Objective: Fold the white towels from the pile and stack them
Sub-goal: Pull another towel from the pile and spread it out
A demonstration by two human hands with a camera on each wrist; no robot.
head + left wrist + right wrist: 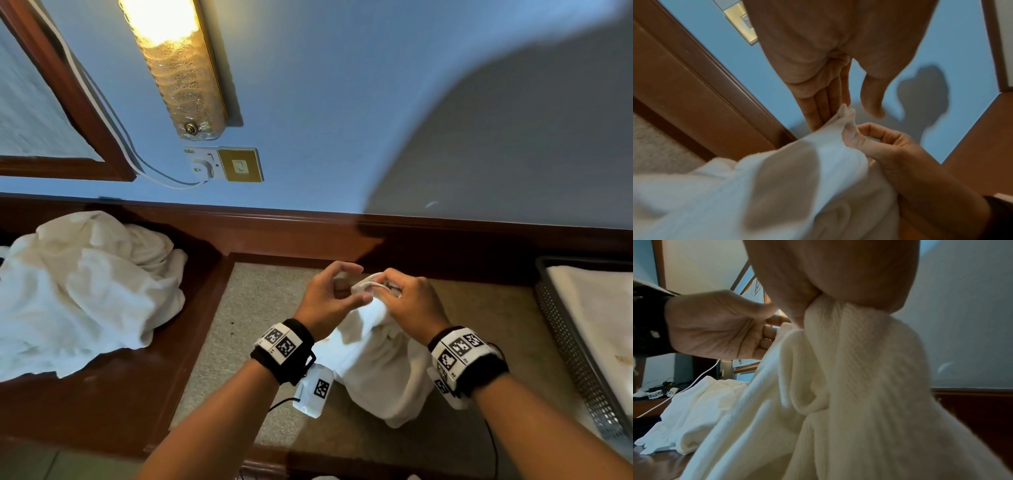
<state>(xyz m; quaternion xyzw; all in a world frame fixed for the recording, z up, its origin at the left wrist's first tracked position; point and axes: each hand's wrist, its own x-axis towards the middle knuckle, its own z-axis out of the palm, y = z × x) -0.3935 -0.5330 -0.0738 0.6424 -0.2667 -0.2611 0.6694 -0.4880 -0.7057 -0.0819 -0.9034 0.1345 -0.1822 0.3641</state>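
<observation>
A white towel (373,356) is pinched at its edge by the right hand (412,301), the left hand (329,298) held loose beside it, seemingly to find a corner.

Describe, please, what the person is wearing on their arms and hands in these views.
Both forearms are bare, with no sleeves or gloves. Each wrist carries a black band fitted with white blocks printed with black square markers. A white camera unit bearing a marker hangs beneath the left wrist, and thin black cables trail from both.
</observation>
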